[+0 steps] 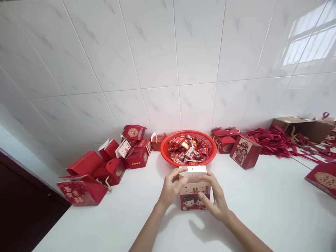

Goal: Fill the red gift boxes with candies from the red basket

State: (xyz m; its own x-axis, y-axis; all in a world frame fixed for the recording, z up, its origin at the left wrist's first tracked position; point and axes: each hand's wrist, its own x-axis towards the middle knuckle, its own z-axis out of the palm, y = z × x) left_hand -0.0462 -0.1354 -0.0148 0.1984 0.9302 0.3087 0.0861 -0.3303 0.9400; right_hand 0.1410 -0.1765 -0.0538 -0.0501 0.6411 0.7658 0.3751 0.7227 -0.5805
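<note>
A red and cream paper gift box with cartoon figures printed on its front stands upright on the white table, its top open and the white back flap raised. My left hand grips its left side near the top, thumb and fingers on the upper edge. On the right side, my right hand holds the box with the thumb against the printed front and the fingers at the top edge. Just behind the box sits a red plastic basket full of wrapped candies. What lies inside the box is hidden.
Several red gift boxes cluster at the left. More stand right of the basket, including a printed box. Dark red ribbons and a cardboard box lie at the far right. A tiled wall rises behind the table.
</note>
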